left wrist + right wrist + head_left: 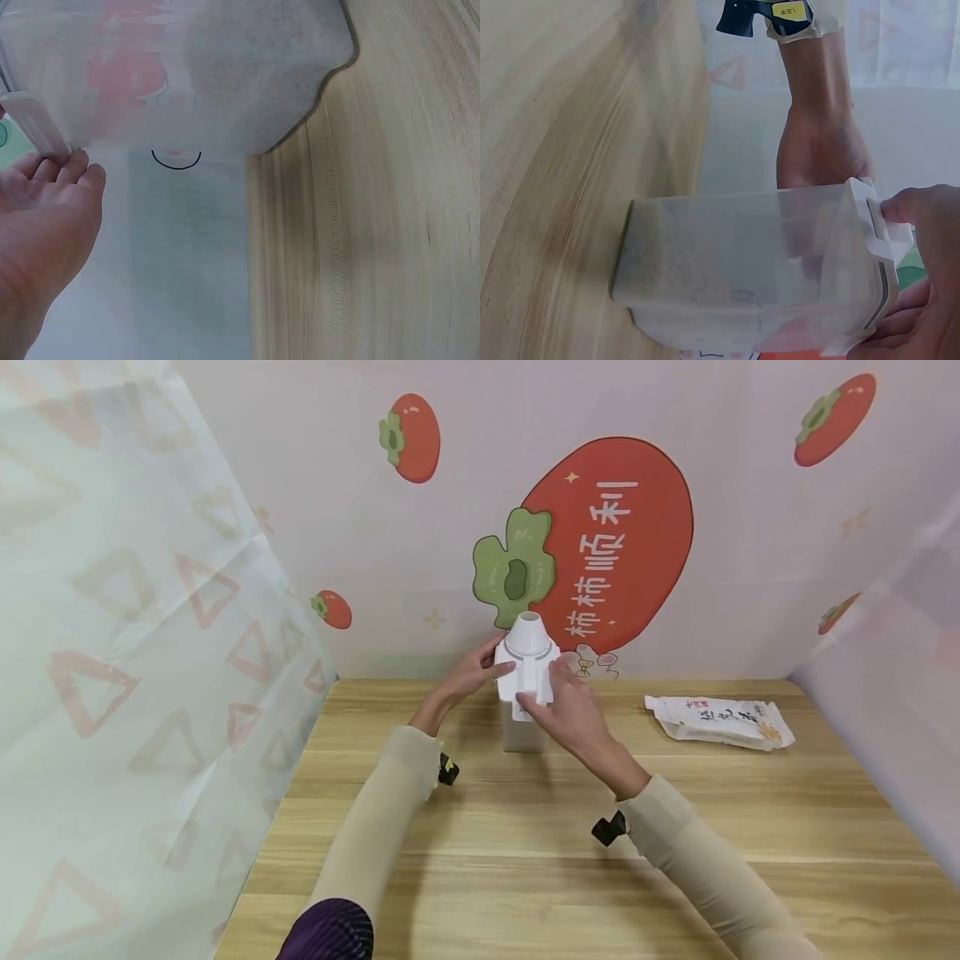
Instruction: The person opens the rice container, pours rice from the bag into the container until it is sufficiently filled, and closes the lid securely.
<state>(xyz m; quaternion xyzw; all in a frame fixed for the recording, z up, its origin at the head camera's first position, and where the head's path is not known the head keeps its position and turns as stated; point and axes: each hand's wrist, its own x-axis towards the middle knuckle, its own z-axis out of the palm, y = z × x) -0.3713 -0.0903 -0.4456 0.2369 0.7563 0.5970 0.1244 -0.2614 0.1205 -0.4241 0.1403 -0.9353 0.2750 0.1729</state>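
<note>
A translucent plastic storage container (523,737) stands upright on the table near the back wall, some greyish content low inside it. Its white lid (534,681) carries a cone-shaped spout (528,635) with an open top. My left hand (467,674) grips the lid's left side, thumb on top; in the left wrist view its fingertips curl at the rim. From the right, my right hand (576,712) holds the lid, with the thumb at the front edge and the fingers along the far side, as the right wrist view shows beside the container wall (727,255).
On the wooden table (510,877), a white printed packet (720,723) lies flat to the right. A patterned backdrop (420,543) rises right behind the container, and similar sheets flank both sides. Small black devices (609,828) sit on the wrists.
</note>
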